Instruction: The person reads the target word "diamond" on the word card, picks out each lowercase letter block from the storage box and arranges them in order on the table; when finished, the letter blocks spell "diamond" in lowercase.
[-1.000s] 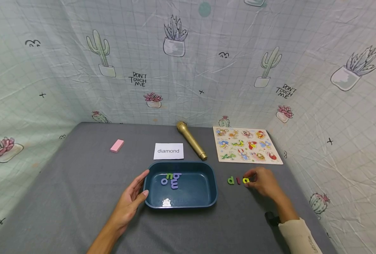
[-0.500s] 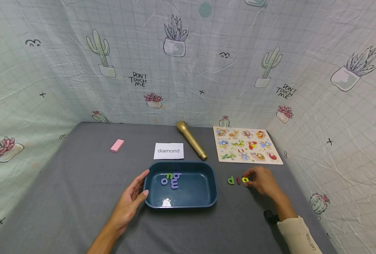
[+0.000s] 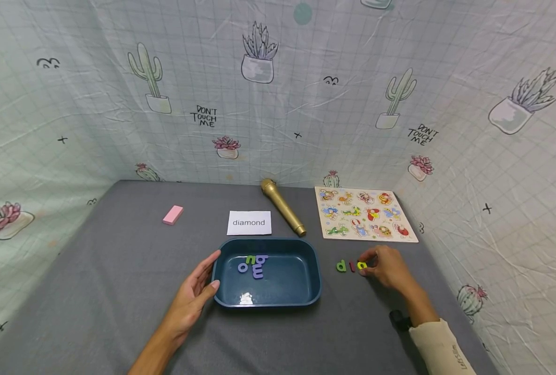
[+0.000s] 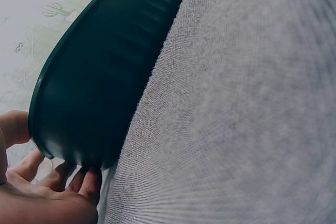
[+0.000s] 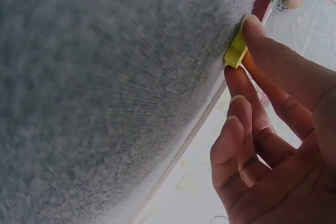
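My left hand (image 3: 189, 302) holds the left end of a dark blue tray (image 3: 310, 299), thumb at the rim and fingers against its end wall in the left wrist view. In the tray lie a green n (image 3: 250, 259), a purple o (image 3: 242, 267), a purple m (image 3: 257, 272) and another purple letter (image 3: 261, 259). My right hand (image 3: 386, 267) pinches a yellow letter (image 5: 237, 50) between thumb and fingertips, low over the grey cloth. Left of it, in a row, are a green d (image 3: 341, 266) and a dark red i (image 3: 351, 266).
Behind the tray lies a white card (image 3: 249, 229) printed "diamond". A gold microphone (image 3: 283, 207) slants beside it. An insect puzzle board (image 3: 367, 214) is at the back right, just beyond my right hand. A pink block (image 3: 173, 215) lies at the back left.
My right hand has shifted slightly left with the yellow letter, bringing it closer to the dark red i. My left hand and the tray have stayed still.
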The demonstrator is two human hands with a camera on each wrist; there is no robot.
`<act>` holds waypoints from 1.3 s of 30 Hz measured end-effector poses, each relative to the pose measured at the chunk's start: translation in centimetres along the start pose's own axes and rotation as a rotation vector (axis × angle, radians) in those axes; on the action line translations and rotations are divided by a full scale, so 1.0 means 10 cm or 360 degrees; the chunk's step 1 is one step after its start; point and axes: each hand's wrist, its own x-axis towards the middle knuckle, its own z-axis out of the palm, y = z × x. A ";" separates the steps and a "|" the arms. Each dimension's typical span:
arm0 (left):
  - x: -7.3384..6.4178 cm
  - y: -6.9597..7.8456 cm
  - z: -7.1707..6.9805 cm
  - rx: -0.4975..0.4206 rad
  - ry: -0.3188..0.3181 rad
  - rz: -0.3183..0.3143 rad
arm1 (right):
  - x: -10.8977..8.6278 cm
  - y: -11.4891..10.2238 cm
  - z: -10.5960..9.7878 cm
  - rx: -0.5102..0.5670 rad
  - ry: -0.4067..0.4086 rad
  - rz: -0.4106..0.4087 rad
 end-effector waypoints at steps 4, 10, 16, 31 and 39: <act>0.00 0.00 0.00 0.0004 0.0002 0.0006 | -0.01 -0.02 -0.03 0.0008 0.0027 -0.0017; 0.01 -0.02 0.00 -0.0004 -0.0001 0.0028 | -0.04 -0.14 -0.11 0.0036 0.0145 -0.0033; 0.01 -0.01 0.00 0.0003 0.0006 0.0026 | -0.06 -0.39 -0.23 0.0024 0.0329 -0.0164; 0.01 0.02 0.01 -0.0007 0.0008 0.0007 | -0.16 -1.11 -0.32 0.0196 0.0571 -0.0527; 0.00 0.02 0.02 0.0010 0.0021 -0.0067 | -0.13 -1.39 -0.18 0.0346 0.0522 -0.0688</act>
